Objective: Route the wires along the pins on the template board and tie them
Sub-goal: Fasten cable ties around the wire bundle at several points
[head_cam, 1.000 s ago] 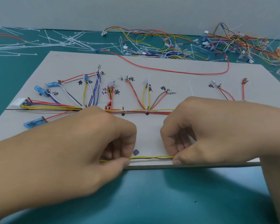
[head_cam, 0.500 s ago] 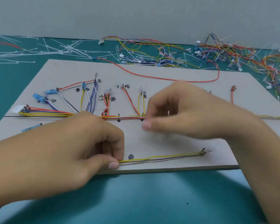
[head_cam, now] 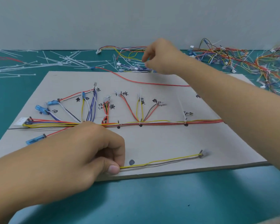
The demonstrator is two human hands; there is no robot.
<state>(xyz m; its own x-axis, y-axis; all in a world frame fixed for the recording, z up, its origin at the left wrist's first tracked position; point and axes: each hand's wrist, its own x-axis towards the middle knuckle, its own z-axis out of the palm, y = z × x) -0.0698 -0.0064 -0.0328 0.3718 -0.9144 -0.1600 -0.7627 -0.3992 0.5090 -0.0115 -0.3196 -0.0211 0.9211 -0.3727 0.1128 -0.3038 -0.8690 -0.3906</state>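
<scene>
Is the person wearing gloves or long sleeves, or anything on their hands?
No gloves. Both the left hand and the right hand are bare, with no rings or watch showing. No sleeve shows on either arm as far as the picture reaches.

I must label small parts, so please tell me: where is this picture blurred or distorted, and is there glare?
Head view: the right hand and the far-right wire pile are smeared. The left hand, its pinched wire pair and the template board are sharp. Straight edges barely bow, soft shadows lie on the table, and there is no glare.
</scene>
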